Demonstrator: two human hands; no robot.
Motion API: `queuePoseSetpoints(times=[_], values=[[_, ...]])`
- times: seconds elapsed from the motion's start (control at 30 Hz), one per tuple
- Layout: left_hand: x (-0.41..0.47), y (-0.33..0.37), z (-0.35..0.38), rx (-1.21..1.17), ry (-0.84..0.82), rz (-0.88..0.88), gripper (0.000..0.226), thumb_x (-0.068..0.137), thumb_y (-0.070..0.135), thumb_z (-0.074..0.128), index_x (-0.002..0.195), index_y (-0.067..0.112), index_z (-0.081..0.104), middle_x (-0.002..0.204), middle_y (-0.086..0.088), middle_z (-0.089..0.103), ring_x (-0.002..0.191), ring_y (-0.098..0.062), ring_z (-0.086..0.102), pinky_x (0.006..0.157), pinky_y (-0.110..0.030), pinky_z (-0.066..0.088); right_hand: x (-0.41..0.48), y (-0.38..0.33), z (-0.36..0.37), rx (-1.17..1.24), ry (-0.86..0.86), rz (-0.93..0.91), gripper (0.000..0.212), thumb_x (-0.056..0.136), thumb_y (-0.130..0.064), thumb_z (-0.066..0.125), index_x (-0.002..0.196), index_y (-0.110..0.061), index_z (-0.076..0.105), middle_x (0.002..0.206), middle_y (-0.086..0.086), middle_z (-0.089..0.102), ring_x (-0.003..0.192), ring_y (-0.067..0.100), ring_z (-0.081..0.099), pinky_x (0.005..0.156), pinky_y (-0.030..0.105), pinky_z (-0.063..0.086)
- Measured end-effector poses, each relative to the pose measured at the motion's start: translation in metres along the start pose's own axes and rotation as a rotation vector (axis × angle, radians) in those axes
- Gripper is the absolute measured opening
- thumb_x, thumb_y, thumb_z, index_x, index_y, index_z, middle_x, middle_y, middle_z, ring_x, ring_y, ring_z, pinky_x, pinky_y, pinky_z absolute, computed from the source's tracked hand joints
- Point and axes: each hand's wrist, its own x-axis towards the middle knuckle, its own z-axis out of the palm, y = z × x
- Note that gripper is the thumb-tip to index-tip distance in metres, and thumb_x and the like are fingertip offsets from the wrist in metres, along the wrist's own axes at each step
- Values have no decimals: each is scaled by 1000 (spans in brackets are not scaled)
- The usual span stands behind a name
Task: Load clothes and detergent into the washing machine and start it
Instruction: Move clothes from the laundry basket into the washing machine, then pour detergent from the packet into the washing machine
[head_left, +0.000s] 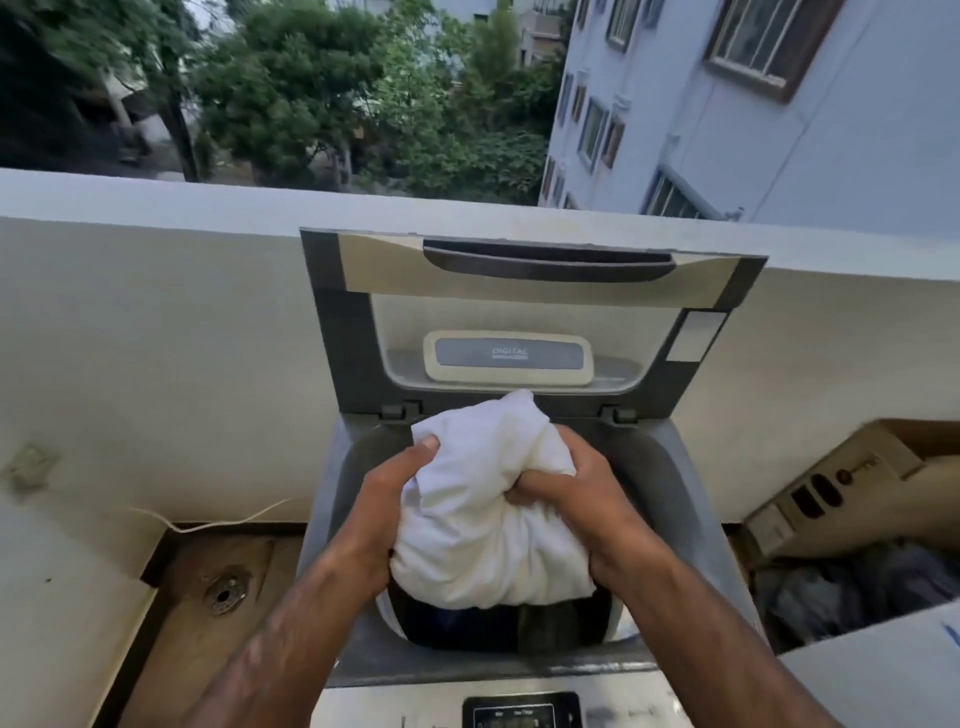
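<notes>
white cloth (488, 499) hiding drum (467, 623), both hands gripping

Soft, rather dim daylight falls evenly from the open sky beyond the washing machine (670, 467) and casts no hard shadows. Its drum (467, 623) is dark inside. The white cloth (488, 519) above it is the brightest patch, nearly washed out. The wall (156, 291) behind the machine bows with wide-angle distortion. The trees (291, 93) beyond the machine and the control panel (522, 709) at its near edge are blurred.
</notes>
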Motion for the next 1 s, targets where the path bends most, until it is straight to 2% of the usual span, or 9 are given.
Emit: queuePoseSetpoints(times=[0.13, 0.3, 0.37, 0.47, 0.57, 0.67, 0.73, 0.83, 1.0], values=[[20, -15, 12, 12, -1, -20, 34, 90, 42, 65, 108, 14, 70, 97, -9, 77, 88, -29, 73, 80, -44, 58, 18, 21, -8, -17, 34, 14, 48, 79, -4, 84, 120, -22, 65, 105, -5, 77, 85, 0, 75, 61, 14, 56], [40, -42, 21, 110, 78, -32, 32, 90, 39, 66, 111, 16, 72, 111, -12, 76, 103, -32, 71, 95, -53, 55, 35, 49, -16, -82, -28, 24, 34, 85, -14, 82, 117, -18, 70, 110, 3, 79, 105, 17, 75, 83, 34, 63], [44, -51, 27, 165, 103, -14, 27, 92, 38, 64, 110, 21, 74, 111, -5, 77, 107, -26, 70, 97, -48, 54, 40, 58, -21, -103, -95, 39, 30, 88, -17, 80, 116, -18, 70, 110, 3, 79, 104, 14, 75, 81, 29, 62], [49, -64, 38, 194, 152, 10, 16, 91, 28, 64, 101, 20, 75, 110, -3, 76, 112, -26, 68, 92, -40, 52, 50, 77, -34, -120, -118, 131, 51, 88, -5, 72, 132, -27, 58, 124, -8, 71, 114, 11, 68, 80, 16, 55], [48, -72, 49, 89, 213, -33, 17, 90, 28, 65, 100, 18, 73, 109, -6, 74, 112, -29, 65, 93, -41, 49, 60, 86, -45, -125, -126, 254, 65, 95, -11, 67, 151, -32, 43, 144, -10, 51, 129, 15, 54, 97, 33, 51], [47, -78, 63, 29, 251, -77, 20, 94, 29, 58, 109, 21, 70, 114, 2, 70, 110, -21, 63, 99, -40, 48, 63, 84, -52, -76, -152, 342, 71, 98, -16, 64, 160, -33, 32, 161, -1, 37, 141, 19, 45, 91, 39, 48], [48, -81, 71, -4, 281, -98, 22, 94, 30, 59, 113, 24, 68, 124, 2, 64, 108, -17, 61, 106, -45, 45, 65, 85, -54, -40, -171, 348, 68, 99, -20, 64, 158, -35, 35, 161, -1, 39, 138, 18, 48, 93, 41, 50], [48, -83, 81, -144, 325, -122, 43, 95, 31, 57, 135, 19, 59, 142, -5, 55, 122, -26, 57, 106, -48, 44, 70, 88, -59, 82, -213, 391, 60, 100, -27, 63, 154, -36, 40, 150, -4, 52, 132, 16, 52, 93, 43, 53], [47, -84, 92, -341, 332, -96, 51, 96, 33, 58, 143, 14, 50, 143, -11, 56, 127, -35, 56, 104, -53, 47, 77, 89, -64, 318, -203, 462, 56, 102, -27, 61, 154, -29, 40, 139, -3, 60, 129, 21, 58, 84, 43, 56]])
